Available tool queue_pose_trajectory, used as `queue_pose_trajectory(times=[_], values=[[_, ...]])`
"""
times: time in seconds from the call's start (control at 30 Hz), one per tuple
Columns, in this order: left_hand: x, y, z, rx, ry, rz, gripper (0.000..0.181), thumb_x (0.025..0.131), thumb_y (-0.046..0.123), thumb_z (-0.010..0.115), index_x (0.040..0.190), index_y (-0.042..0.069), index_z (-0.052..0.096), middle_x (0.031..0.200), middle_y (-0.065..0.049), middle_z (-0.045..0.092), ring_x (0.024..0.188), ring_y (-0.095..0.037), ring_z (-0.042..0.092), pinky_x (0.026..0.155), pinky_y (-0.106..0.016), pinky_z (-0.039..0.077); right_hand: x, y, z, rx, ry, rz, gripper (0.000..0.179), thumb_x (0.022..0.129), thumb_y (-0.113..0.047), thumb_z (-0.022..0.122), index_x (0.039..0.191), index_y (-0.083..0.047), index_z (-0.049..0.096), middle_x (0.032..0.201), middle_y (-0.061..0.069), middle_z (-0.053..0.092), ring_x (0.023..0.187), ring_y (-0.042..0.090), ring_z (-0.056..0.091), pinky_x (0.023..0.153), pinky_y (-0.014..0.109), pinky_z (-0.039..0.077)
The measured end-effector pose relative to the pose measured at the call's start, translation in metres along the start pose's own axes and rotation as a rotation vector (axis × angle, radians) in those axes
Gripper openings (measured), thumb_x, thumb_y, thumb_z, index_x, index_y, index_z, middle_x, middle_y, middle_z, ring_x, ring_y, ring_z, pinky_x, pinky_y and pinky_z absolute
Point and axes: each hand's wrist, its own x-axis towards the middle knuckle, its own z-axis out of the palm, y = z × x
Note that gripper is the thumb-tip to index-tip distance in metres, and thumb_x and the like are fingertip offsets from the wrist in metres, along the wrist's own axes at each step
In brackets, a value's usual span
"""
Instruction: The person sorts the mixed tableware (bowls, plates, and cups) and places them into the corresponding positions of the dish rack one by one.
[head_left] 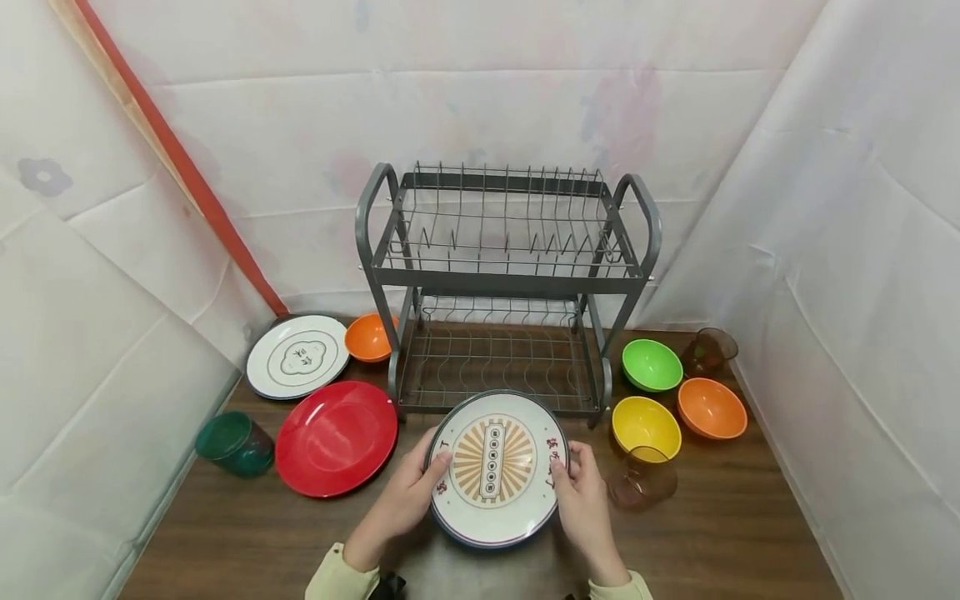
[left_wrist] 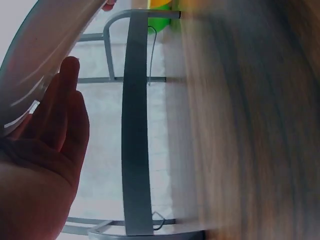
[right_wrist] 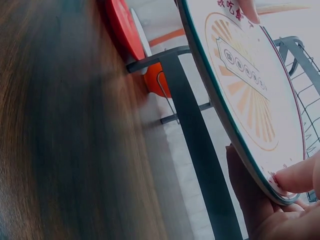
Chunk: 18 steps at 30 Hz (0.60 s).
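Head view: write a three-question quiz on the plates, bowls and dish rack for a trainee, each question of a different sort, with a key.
1. Which thing do the left hand and right hand both hold? (a) the yellow bowl (b) the sunburst plate (c) the green cup
2. True or false: the red plate stands in the dish rack.
3. What colour is the bowl nearest the red plate?

Key:
1. b
2. False; it lies on the table.
3. Orange
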Motion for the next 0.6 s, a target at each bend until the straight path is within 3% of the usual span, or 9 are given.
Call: queue_pose_trajectory(times=[0.1, 0.3, 0.6], values=[[0.002, 0.002, -0.002, 0.032, 0.043, 0.019, 0.035, 0.106, 0.016, 0.049, 0.14, 0.014, 0.05, 0.122, -0.001, 0.066, 0.102, -0.018, 0.062, 0.093, -0.02, 0.045, 0.0, 0.0, 0.002, 0.005, -0.017, -0.012, 0.029, 0.102, -0.005, 0.054, 0.129, -0.002, 0.045, 0.105, 0.02, 0.069, 0.079, 0.023, 0.069, 0.064, 0.03, 0.057], [0.003, 0.006, -0.002, 0.078, 0.131, 0.066, 0.034, 0.105, 0.013, 0.05, 0.138, 0.012, 0.054, 0.127, -0.001, 0.064, 0.106, -0.017, 0.061, 0.095, -0.021, 0.046, 0.003, -0.001, 0.005, 0.011, -0.044, -0.086, 0.028, 0.102, -0.004, 0.054, 0.129, -0.001, 0.047, 0.101, 0.019, 0.069, 0.077, 0.022, 0.069, 0.064, 0.032, 0.057], [0.005, 0.019, -0.015, 0.185, 0.146, 0.244, 0.039, 0.102, 0.004, 0.049, 0.139, 0.012, 0.055, 0.128, -0.003, 0.063, 0.111, -0.019, 0.061, 0.097, -0.027, 0.048, 0.004, -0.007, 0.008, 0.005, -0.141, -0.155, 0.034, 0.102, -0.006, 0.056, 0.134, -0.003, 0.047, 0.113, 0.02, 0.068, 0.091, 0.021, 0.071, 0.076, 0.032, 0.057]])
